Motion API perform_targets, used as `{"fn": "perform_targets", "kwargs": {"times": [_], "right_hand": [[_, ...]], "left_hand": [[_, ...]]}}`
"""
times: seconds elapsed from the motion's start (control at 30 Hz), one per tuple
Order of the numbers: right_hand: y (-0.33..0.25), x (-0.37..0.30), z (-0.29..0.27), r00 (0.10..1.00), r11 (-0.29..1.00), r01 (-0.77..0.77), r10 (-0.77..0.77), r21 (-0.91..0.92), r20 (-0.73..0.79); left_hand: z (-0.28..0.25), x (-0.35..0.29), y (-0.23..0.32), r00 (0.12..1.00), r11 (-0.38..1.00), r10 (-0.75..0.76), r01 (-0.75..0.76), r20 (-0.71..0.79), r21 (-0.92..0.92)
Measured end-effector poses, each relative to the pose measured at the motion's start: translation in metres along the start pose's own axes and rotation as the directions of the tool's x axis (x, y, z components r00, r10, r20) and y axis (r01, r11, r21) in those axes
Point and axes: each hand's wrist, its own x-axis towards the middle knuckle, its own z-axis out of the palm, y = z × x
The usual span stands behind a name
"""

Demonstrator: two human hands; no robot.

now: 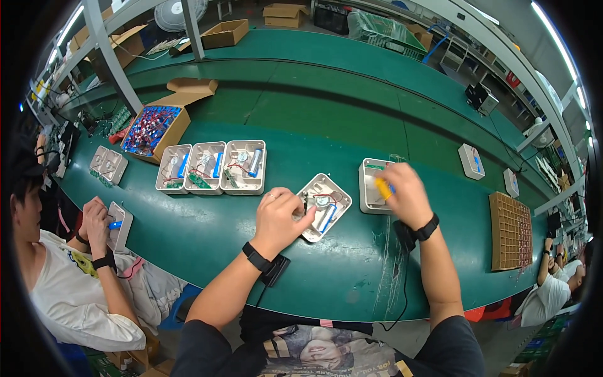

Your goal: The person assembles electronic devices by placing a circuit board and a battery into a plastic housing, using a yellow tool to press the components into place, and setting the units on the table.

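My left hand (279, 217) is at the left side of a white plastic casing (342, 212), its fingers curled and the thumb over the rim. Inside that casing, which sits turned at an angle, are a blue cylindrical battery (326, 218), red wires and a round part. A dark board edge shows by my fingertips. My right hand (407, 195), slightly blurred, grips a slim yellow tool (382, 188) with a bit of blue beside it; its exact kind is unclear. It is over a second white casing (365, 202), partly hidden by the hand, with a green board at its far edge.
Three filled casings (210, 188) stand in a row at left, near a carton (169, 135) of blue batteries. A co-worker (81, 283) at left handles another casing (124, 229). Two casings and a partitioned cardboard box (499, 232) are at right. A black cable (405, 289) hangs off the front edge.
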Motion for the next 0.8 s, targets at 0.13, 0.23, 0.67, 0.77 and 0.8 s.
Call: {"fn": "perform_targets", "kwargs": {"times": [0.13,0.23,0.67,0.77,0.8], "right_hand": [[-0.045,-0.005,0.027,0.952,0.956,0.234,-0.262,0.174,0.159],[-0.064,-0.012,0.044,0.934,0.953,0.273,-0.294,0.129,0.202],[-0.071,-0.019,0.053,0.92,0.973,0.161,-0.209,0.166,0.333],[-0.072,-0.019,0.052,0.916,0.97,0.152,-0.21,0.189,0.342],[-0.073,-0.018,0.049,0.91,0.972,0.172,-0.219,0.161,0.352]], "left_hand": [[-0.002,0.005,0.009,0.995,0.996,-0.092,0.092,0.032,-0.004],[-0.001,0.003,0.006,0.996,0.998,-0.063,0.065,0.069,-0.023],[0.0,0.002,0.017,0.99,0.995,-0.029,0.042,0.136,-0.093],[-0.001,0.001,0.017,0.974,0.989,-0.087,0.109,0.21,-0.097],[-0.001,0.001,0.017,0.974,0.989,-0.087,0.109,0.209,-0.097]]}}
